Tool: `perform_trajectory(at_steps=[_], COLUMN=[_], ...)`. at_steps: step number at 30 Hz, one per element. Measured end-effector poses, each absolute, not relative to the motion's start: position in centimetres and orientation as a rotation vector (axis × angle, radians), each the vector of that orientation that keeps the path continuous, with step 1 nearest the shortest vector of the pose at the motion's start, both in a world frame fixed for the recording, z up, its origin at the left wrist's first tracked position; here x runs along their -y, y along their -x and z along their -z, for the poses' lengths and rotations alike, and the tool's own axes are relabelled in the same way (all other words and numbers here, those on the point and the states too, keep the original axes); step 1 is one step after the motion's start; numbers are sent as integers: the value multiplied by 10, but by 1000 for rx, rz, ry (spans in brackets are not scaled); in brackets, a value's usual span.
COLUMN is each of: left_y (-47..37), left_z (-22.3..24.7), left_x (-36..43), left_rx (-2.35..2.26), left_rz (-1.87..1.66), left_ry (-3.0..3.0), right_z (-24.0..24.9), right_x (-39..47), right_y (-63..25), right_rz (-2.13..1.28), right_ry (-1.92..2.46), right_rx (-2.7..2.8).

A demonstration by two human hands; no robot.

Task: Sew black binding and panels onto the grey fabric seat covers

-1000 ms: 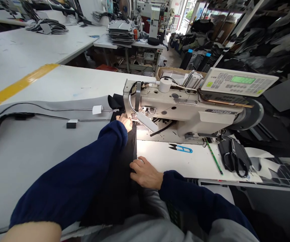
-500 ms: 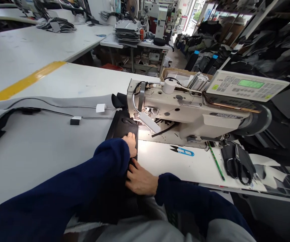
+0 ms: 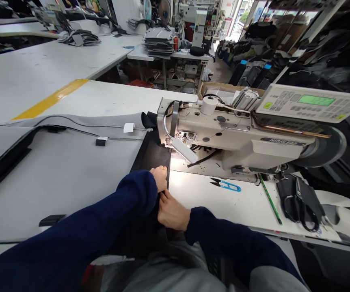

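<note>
In the head view a long black, leather-like strip [image 3: 152, 152] runs from under the sewing machine's head [image 3: 185, 138] toward my lap. It lies along the right edge of a large grey fabric panel [image 3: 80, 174]. My left hand [image 3: 159, 178] is closed over the strip's right edge, a short way in front of the lit needle area. Just nearer to me, my right hand [image 3: 173, 211] pinches the same edge, its fingertips almost touching the left hand. The fingertips of both hands are partly hidden. Wrinkles show in the strip between the hands and the machine.
Blue thread snips [image 3: 228, 185], a green pencil [image 3: 271, 200] and black-handled scissors [image 3: 301, 207] lie right of my hands. A control panel [image 3: 318, 101] tops the machine. Dark stacked pieces [image 3: 159, 42] stand on a far table. Yellow tape [image 3: 51, 99] crosses the white tabletop.
My right hand's fingers, spread on the black strip before, have drawn together into a pinch nearer the left hand. A raised fold near the needle has flattened. The whole view has shifted slightly.
</note>
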State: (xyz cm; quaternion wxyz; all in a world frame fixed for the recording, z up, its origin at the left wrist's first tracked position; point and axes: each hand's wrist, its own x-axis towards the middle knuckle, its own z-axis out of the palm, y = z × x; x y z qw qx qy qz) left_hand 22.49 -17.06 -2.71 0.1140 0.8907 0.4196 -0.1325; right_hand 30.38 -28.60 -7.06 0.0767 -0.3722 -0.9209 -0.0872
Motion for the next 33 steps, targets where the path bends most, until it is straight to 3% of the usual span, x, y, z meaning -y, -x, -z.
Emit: perform_trajectory(at_steps=[11,17,25,33], left_y=[-230,-205,-195,-206], left_z=[19,12,13,21], left_x=[150,172,195,177], left_rx=[-1222,-1156,-1167,-1200], left_rz=[382,494,484,403], left_ry=[-2622,-2603,-2582,-2597], right_z=[78,62,80,80], right_x=[251,277,298,278], right_y=[-318,-319,-295,-304], right_rz=[158,-7,216,165], right_ry=[1208,831,954,1027], right_rx=[2734,2842,2624,2705])
